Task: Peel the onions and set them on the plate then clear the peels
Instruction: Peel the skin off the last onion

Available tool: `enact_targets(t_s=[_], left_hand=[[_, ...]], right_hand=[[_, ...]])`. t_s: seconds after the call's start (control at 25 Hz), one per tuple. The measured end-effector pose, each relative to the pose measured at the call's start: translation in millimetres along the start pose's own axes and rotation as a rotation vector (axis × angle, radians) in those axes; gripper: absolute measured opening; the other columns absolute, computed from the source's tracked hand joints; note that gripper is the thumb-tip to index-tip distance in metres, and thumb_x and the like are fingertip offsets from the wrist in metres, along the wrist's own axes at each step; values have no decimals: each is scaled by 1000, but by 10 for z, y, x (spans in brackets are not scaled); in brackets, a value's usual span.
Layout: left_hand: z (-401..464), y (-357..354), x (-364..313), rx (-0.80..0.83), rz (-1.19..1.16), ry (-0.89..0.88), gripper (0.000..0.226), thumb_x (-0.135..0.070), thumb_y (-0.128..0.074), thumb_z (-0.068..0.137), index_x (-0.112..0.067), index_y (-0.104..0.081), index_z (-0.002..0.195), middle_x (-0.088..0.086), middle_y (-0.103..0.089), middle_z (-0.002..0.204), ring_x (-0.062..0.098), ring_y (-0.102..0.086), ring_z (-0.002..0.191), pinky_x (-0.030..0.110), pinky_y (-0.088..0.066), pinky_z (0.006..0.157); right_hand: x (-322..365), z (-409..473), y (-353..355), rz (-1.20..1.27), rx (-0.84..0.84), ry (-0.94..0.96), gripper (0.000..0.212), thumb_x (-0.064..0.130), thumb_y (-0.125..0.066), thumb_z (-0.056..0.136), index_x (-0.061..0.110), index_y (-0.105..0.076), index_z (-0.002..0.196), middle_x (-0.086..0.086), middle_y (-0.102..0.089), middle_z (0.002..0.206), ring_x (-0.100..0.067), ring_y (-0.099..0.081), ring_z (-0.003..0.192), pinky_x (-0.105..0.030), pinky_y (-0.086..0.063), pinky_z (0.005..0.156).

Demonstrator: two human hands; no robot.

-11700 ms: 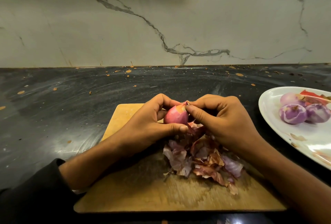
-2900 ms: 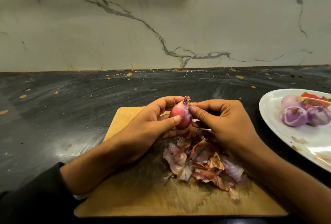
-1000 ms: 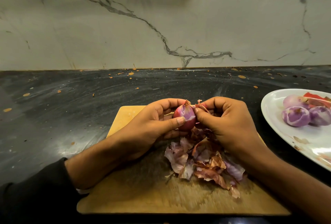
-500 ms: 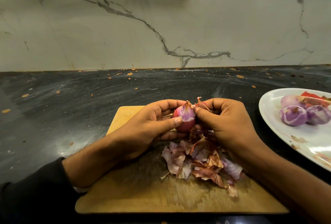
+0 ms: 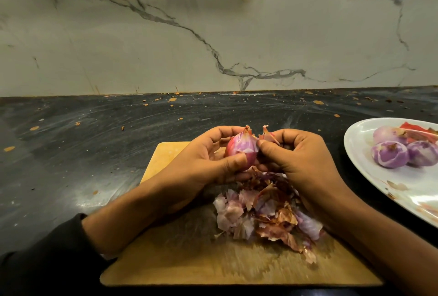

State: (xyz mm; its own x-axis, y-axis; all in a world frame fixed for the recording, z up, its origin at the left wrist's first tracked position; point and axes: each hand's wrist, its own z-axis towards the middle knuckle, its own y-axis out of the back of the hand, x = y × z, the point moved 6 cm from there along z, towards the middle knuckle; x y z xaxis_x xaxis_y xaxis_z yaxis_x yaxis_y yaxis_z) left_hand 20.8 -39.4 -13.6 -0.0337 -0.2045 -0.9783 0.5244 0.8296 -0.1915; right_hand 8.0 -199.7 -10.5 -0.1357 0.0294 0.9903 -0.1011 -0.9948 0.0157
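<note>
A: Onion (image 5: 241,152) sits in the left hand (image 5: 206,163), fingers and thumb curled round it, held above the board (image 5: 170,260). Part of its purple flesh already shows near the top.

B: And the right hand (image 5: 301,160)?

A: Touching the onion's right side, pinching a torn strip of skin (image 5: 266,133) between thumb and fingers.

B: What could go wrong from here?

A: The skin looks dry and brittle. Pulled too sharply, I'd guess it snaps short and leaves patches stuck to the bulb. The onion is also smooth where bared, so a loosening left grip could let it slip down into the peels (image 5: 267,215) heaped just below both hands.

B: Anything about the plate (image 5: 369,177)?

A: It lies well off to the right hand's far side, with peeled onions (image 5: 390,154) on it. Reaching over could brush loose peel off the board onto the dark surface (image 5: 94,149), which is already speckled with bits, making clearing harder.
</note>
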Motion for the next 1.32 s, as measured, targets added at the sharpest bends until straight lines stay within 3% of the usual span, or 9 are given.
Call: enact_targets(t_s=[0.16,0.32,0.52,0.68,0.88,1.04,1.32], left_hand=[[20,54,8,-69,47,-19,46,-5,-69,78,-12,-57,122,18,-63,124,30,-71,100,43,-61,81],[20,84,-8,-100,65,-45,46,-8,-68,78,-12,-56,123,14,-66,121,29,-71,100,39,-63,75],[17,69,20,-79,76,-25,43,-8,-64,85,-10,-56,127,14,-67,123,36,-70,105,45,-59,88],[-5,47,8,-96,123,-13,48,-4,-70,79,-12,-54,124,9,-73,109,27,-73,97,35,-61,82],[4,64,12,-103,64,-5,50,-3,-72,74,-8,-57,121,15,-69,116,32,-71,101,42,-61,83],[19,57,17,-85,57,2,50,-5,-69,75,-9,-58,124,13,-68,120,33,-71,102,43,-60,84],[47,96,27,-83,40,18,41,-9,-55,90,-12,-57,130,12,-69,122,23,-68,100,38,-59,89]], right_hand=[[-28,16,-66,-35,62,-18,13,18,-69,92,7,-74,95,-15,-76,87,-30,-76,82,-38,-63,70],[-48,17,-117,-15,127,-25,22,28,-68,90,11,-77,101,-13,-78,92,-34,-75,88,-40,-62,77],[-30,14,-79,-28,112,0,18,20,-68,91,5,-77,93,-15,-76,80,-20,-74,69,-27,-59,60],[77,-27,-76,-221,91,183,18,24,-65,95,13,-80,91,-1,-77,75,-14,-74,70,-28,-60,61],[114,-34,-55,-288,49,258,15,20,-67,94,14,-80,89,4,-77,74,-8,-73,68,-19,-55,57],[81,-12,-18,-243,25,215,13,15,-68,93,10,-77,86,-4,-75,71,-12,-72,64,-20,-55,55],[-90,37,-39,49,50,-73,16,13,-62,97,1,-73,93,-11,-75,79,-14,-71,64,-24,-61,60]])
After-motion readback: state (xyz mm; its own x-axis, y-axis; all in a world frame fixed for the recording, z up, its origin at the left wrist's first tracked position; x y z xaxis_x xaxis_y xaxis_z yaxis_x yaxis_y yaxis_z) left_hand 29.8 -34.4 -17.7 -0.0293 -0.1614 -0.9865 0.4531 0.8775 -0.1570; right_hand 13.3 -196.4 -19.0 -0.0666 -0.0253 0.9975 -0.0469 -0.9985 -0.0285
